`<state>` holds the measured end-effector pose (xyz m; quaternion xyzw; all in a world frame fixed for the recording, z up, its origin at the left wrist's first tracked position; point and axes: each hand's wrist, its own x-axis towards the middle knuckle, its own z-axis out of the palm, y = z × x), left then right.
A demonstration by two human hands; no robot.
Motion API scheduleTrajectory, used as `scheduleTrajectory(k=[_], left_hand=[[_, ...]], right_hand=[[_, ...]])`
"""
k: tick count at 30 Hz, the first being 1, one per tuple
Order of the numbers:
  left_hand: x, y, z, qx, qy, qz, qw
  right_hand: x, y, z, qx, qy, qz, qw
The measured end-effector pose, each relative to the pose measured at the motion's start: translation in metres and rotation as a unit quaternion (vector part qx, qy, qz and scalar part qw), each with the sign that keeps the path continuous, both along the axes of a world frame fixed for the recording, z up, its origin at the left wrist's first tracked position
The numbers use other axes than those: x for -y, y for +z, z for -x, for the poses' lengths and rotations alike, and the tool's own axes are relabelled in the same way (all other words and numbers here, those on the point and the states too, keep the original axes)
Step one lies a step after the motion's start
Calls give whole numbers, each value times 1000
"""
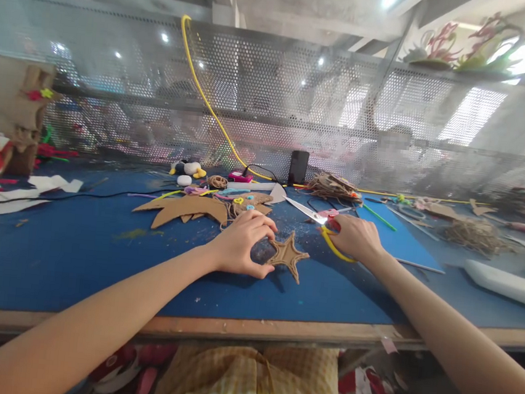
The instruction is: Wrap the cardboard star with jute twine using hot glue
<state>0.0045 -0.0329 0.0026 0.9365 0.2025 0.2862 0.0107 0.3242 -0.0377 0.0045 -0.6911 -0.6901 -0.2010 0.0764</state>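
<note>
Over the blue tabletop (98, 268), the half-curled left hand (243, 241) holds a cord-edged brown star (288, 254) by its left points between thumb and fingers, the right hand (357, 236) is wrapped round yellow-handled scissors (307, 212), cut cardboard pieces (191, 210) lie beyond, and a smartphone (298, 167) stands near the perforated metal panel (263, 92).

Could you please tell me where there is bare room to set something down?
Bare blue tabletop shows between the white scraps and the left forearm; a smaller patch lies between the brown star and the wooden front edge. It is crowded beyond the left hand, around the cardboard pieces.
</note>
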Motion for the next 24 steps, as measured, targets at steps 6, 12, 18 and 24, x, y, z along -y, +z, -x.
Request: scheduleTrajectory(k=[6, 12, 18, 24], left_hand=[[-2, -2, 0, 20, 30, -108, 993], [-1, -4, -1, -16, 19, -166, 986], [-1, -4, -1, -29, 25, -146, 988], [-2, -4, 1, -46, 27, -126, 991]], right_hand=[[2, 4, 7, -32, -1, -20, 999], [-15, 24, 23, -28, 38, 5, 999], [-62, 50, 62, -40, 34, 54, 997], [-114, 29, 100, -120, 33, 103, 987]])
